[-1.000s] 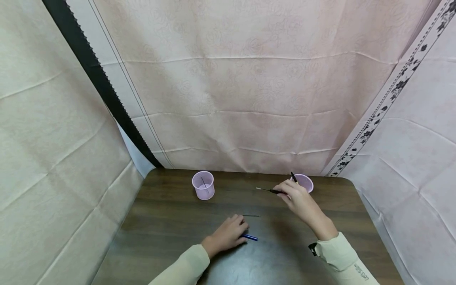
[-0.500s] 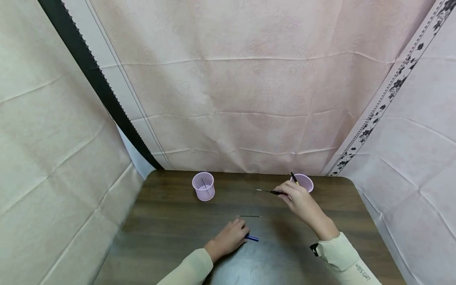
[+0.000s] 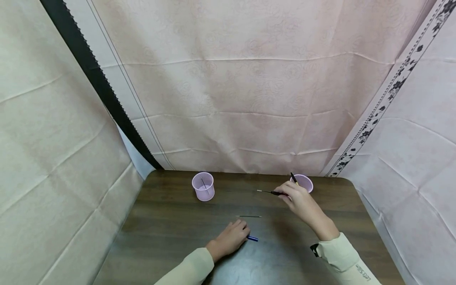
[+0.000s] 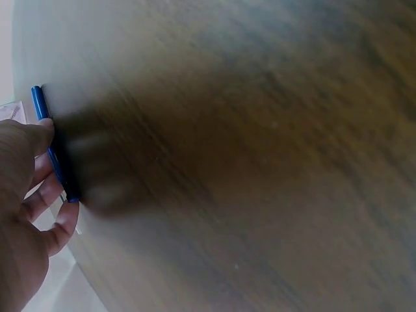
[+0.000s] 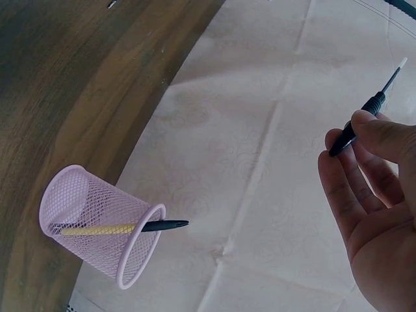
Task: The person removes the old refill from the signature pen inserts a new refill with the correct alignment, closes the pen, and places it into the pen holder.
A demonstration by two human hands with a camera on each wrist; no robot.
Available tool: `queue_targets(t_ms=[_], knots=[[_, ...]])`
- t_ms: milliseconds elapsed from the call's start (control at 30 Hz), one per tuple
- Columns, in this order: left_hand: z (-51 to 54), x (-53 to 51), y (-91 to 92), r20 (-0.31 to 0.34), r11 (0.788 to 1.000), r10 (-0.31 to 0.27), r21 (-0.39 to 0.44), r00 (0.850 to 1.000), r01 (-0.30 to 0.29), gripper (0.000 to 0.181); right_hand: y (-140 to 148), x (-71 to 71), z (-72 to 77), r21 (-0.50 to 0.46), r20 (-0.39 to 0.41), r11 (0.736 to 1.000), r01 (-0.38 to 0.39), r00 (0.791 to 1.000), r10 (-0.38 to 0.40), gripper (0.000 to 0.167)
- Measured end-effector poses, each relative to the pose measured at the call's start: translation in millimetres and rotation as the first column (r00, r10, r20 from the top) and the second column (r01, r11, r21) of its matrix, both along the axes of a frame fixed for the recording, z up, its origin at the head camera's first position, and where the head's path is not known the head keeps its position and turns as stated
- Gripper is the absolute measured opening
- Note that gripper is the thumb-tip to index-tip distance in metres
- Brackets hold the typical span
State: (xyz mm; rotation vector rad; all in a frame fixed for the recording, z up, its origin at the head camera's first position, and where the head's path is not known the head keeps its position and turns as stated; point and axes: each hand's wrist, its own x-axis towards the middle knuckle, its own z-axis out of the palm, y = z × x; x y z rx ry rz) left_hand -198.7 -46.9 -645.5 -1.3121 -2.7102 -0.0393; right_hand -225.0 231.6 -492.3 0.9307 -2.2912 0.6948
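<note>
My left hand pinches a blue pen low over the table; in the left wrist view the thumb and fingers lie along the blue pen. Just beyond those fingers a thin dark rod lies on the table. My right hand holds a black-gripped tool with a thin pale tip, which points left. In the right wrist view this black piece is pinched between thumb and fingers. Beside that hand stands a pink mesh cup with a yellow and black pen inside.
Another pink mesh cup stands at the back left of the wooden table, with a thin dark stick inside. Pale cloth hangs behind the table's back edge and on both sides.
My left hand has drawn back slightly toward the near edge with the blue pen, and more of the thin rod shows. The right hand has hardly moved.
</note>
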Motion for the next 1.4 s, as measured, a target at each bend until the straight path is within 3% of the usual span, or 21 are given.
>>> queue_targets(t_ms=[333,500,633,933,1400], knots=[[-2.9,-0.5,-1.0,-0.006,0.999,-0.009,0.040,1.000,0.009,0.010,0.6,0.0,1.3,0.008,0.013,1.000,0.000,1.000,0.000,0.031],[3.3,0.4,-2.0,0.060,0.997,0.045,0.060,0.997,-0.048,0.008,0.3,-0.2,2.0,0.004,0.016,1.000,0.003,1.000,-0.003,0.032],[8.0,-2.4,-3.6,0.072,0.994,0.079,0.072,0.994,-0.085,0.012,0.2,-0.6,2.3,-0.006,0.012,1.000,0.003,1.000,-0.003,0.034],[20.7,-11.9,-6.1,-0.005,0.982,0.075,0.175,0.997,-0.073,0.014,0.0,-1.5,3.5,-0.007,0.009,1.000,0.016,1.000,-0.016,0.035],[41.3,-24.9,-10.8,-0.117,0.962,0.105,0.265,0.987,-0.071,0.011,-0.3,-0.8,6.3,-0.012,0.000,1.000,0.008,1.000,-0.008,0.032]])
